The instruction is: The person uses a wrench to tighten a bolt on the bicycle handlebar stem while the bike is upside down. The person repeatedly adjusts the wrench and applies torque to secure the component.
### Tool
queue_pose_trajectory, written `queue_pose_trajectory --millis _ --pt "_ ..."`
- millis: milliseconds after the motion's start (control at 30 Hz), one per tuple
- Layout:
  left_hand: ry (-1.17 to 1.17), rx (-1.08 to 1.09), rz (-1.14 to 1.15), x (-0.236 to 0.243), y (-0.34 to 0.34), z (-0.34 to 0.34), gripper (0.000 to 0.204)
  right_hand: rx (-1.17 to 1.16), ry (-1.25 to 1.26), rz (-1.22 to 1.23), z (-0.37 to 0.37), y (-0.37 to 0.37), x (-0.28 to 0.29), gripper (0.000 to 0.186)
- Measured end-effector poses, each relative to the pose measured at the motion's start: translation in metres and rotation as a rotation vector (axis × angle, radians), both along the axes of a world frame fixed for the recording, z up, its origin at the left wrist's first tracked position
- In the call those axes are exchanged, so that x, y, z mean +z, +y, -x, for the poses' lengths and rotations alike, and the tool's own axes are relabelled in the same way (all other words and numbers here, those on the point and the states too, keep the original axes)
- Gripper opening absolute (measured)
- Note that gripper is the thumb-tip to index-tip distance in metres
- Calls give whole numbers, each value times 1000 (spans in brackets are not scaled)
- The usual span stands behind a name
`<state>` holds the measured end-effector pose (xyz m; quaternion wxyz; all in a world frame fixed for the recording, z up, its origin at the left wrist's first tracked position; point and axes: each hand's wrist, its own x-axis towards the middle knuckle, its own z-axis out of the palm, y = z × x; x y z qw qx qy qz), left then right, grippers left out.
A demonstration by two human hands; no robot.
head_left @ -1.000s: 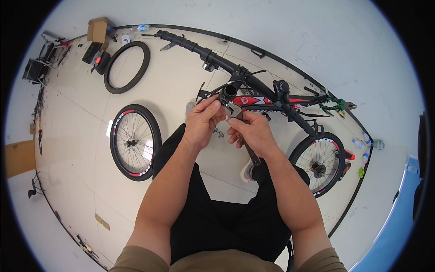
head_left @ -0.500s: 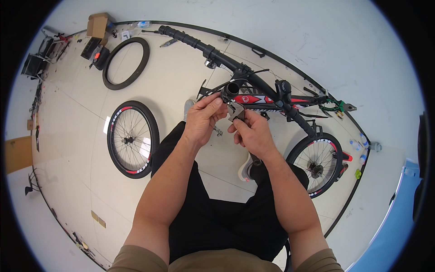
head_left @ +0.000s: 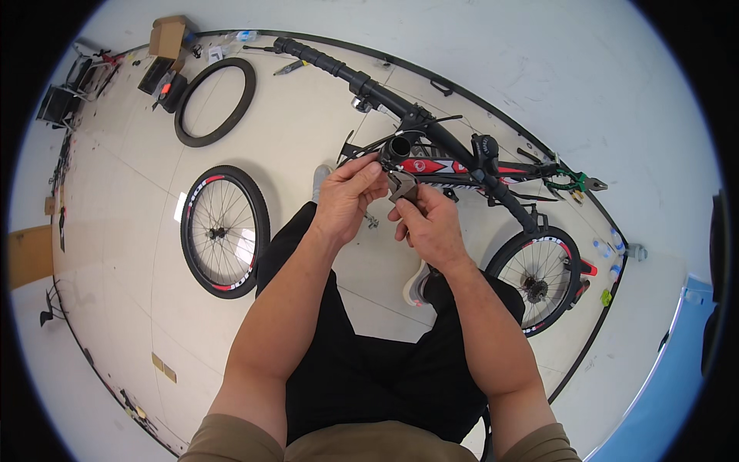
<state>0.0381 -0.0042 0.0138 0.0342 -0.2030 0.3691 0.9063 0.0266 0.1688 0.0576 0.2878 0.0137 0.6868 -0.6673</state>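
Note:
A bicycle frame in red and black lies before me, its black handlebar running diagonally across. At the frame's front end is an open round black tube. Just below this tube, my left hand is closed in a pinch, its fingertips against the frame end; whatever they grip is hidden. My right hand is closed around an adjustable wrench, grey metal, with its jaw pointing up at the parts under the tube. The two hands are close together, with the wrench head between them.
A loose spoked wheel is left of my leg, and a bare tyre lies farther off. The bicycle's rear wheel is at the right. Green-handled pliers are beyond the frame. A cardboard box stands by the far wall.
The wrench head has tilted slightly and more of it shows between my hands. My right hand has shifted very little; my left hand keeps its pinch by the tube.

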Motion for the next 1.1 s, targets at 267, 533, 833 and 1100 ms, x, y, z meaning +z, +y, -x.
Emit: queue_pose_trajectory --millis 267,533,833,1100 --pt "-43 14 18 7 2 0 31 34 27 -19 2 1 1 15" --pt "-10 -1 -5 2 0 -1 34 -25 -52 -35 2 -1 7 16" --pt "5 2 -21 5 0 0 33 -41 -47 -49 2 -3 6 20" --pt "-22 4 -11 5 1 1 31 -36 -33 -11 1 -2 2 16"
